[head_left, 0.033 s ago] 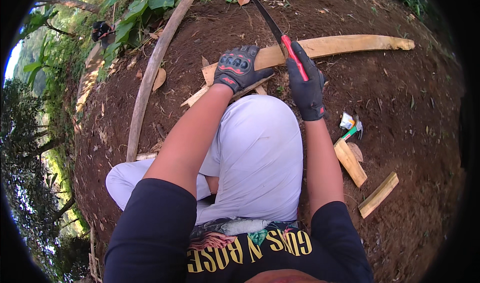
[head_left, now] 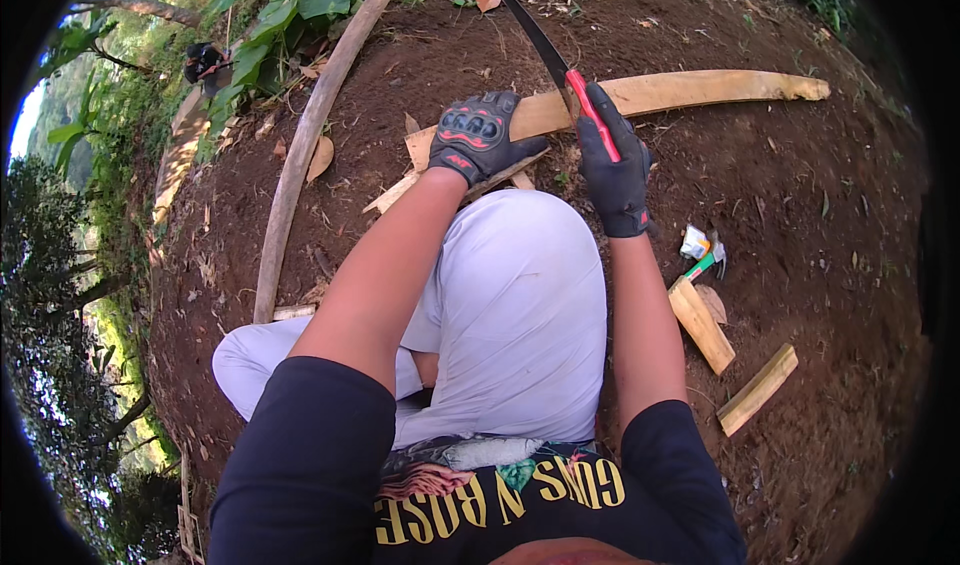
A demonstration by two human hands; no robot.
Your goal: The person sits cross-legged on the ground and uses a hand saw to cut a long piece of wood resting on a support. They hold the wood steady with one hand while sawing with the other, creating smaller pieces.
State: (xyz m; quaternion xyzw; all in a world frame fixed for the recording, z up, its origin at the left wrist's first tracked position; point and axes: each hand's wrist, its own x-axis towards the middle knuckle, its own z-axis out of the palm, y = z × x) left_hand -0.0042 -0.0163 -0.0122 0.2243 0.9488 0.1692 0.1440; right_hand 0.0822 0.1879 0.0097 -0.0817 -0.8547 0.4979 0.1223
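A long pale wooden plank (head_left: 690, 89) lies crosswise on the ground beyond my raised knee. My left hand (head_left: 478, 137), in a black glove with red trim, presses on its left part, fingers curled over the far edge and thumb stretched to the right. In my gloved right hand (head_left: 613, 165) is a handsaw (head_left: 530, 31), gripped by its red handle. The dark blade points away and to the left, and its handle end crosses the plank just right of my left hand. Shorter wood pieces (head_left: 392, 193) lie under the plank's left end, partly hidden by my left hand.
A long grey wooden pole (head_left: 318, 130) lies at the left. To the right are a green-handled hammer (head_left: 708, 261), a small white packet (head_left: 694, 242) and two wood offcuts (head_left: 700, 325). Another person (head_left: 203, 62) is far off at upper left, near leafy plants (head_left: 290, 15).
My right hand and the saw have shifted very slightly to the right. My left hand and the plank stay almost where they were.
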